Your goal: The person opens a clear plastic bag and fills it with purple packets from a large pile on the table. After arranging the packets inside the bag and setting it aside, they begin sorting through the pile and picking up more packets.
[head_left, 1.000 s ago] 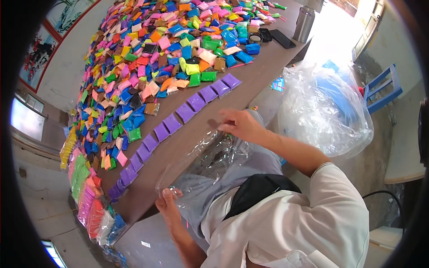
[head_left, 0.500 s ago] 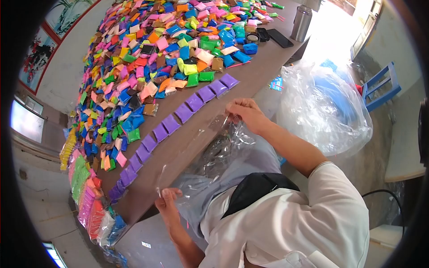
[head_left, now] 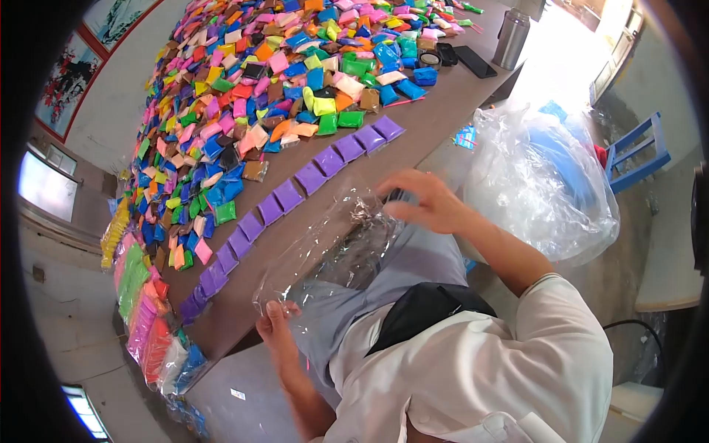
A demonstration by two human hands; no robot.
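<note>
A clear plastic bag (head_left: 314, 255) stretches over my lap and the table's edge. My left hand (head_left: 278, 325) is closed on its lower left end, thumb against fingers. Beside the bag's crumpled upper right end, my right hand (head_left: 430, 201) is open, thumb and fingers apart. Just beyond the bag, a long row of flat purple packets (head_left: 289, 196) lies on the brown table (head_left: 244, 295), slanting from lower left to upper right.
A large heap of small coloured packets (head_left: 244, 111) covers the table's far side. Bagged packets (head_left: 157, 343) sit at the left end. A steel flask (head_left: 511, 38) and black phone (head_left: 474, 62) stand upper right. A big clear bag (head_left: 532, 184) and blue chair (head_left: 636, 155) are right.
My right hand has let go of the bag's upper end and its fingers have spread. The bag now lies more toward the purple row. My left hand keeps its hold.
</note>
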